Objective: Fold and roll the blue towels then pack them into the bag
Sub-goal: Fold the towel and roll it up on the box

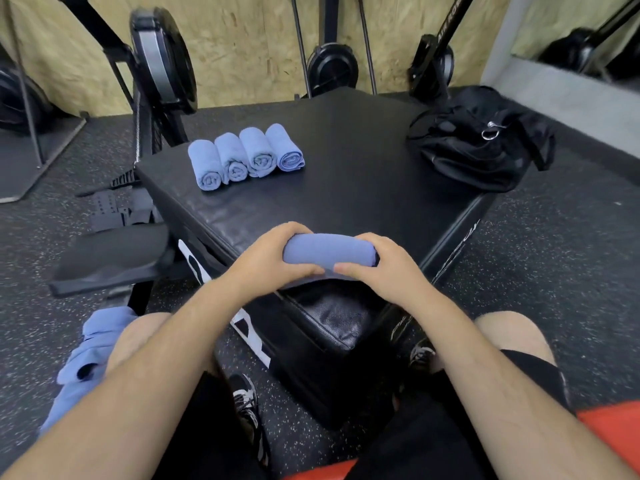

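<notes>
A rolled blue towel point(329, 249) lies across the near corner of the black padded box point(346, 188). My left hand point(273, 258) grips its left end and my right hand point(381, 268) grips its right end, thumbs meeting under the roll. Several rolled blue towels point(242, 155) stand side by side at the box's far left. A black bag point(481, 147) sits on the box's far right corner. Loose blue towels point(86, 358) are piled beside my left knee.
A rowing machine point(156, 64) with its seat rail point(110, 258) stands left of the box. More machines lean against the wooden wall behind. Speckled rubber floor surrounds the box. My knees and shoes are below the box corner.
</notes>
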